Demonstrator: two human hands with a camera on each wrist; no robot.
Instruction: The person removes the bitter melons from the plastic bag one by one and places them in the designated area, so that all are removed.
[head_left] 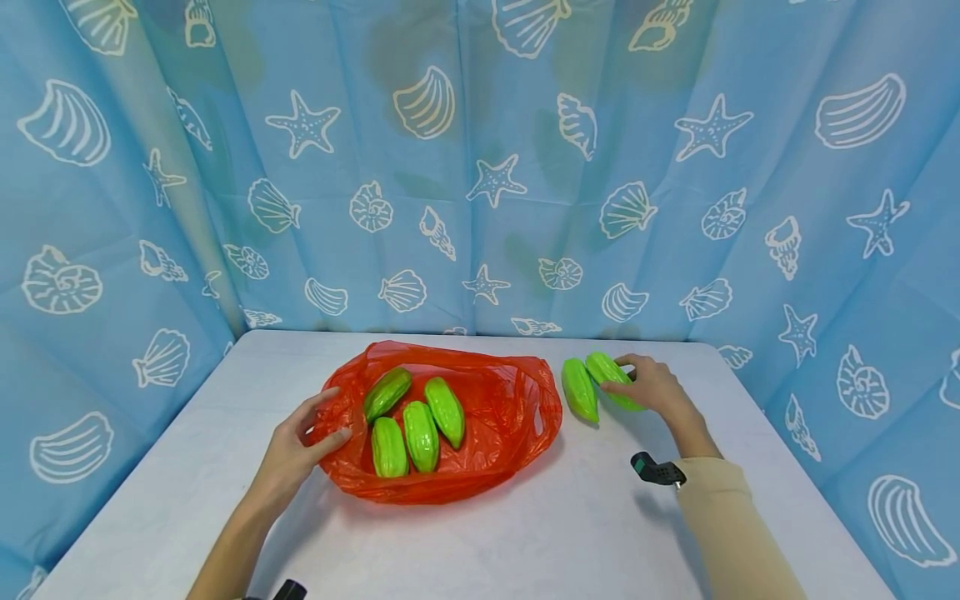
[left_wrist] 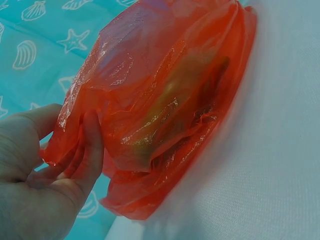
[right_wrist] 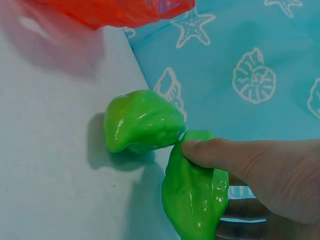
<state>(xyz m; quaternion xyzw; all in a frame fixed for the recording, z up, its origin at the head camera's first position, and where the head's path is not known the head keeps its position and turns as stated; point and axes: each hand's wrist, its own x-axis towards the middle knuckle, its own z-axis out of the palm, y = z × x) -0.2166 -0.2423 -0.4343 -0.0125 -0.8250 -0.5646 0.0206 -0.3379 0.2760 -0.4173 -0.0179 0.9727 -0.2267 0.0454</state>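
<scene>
A pale grey tabletop [head_left: 525,542] backed by a blue curtain printed with white seashells and starfish [head_left: 480,167].

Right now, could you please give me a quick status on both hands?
Left hand pinches red bag rim. Right hand grips one green gourd; another beside it. Nothing in the way.

From my remote seat I saw a white table [head_left: 525,533] with a red plastic bag [head_left: 495,400] lying by my left fingers and two green gourds [head_left: 581,387] at my right fingertips.
</scene>
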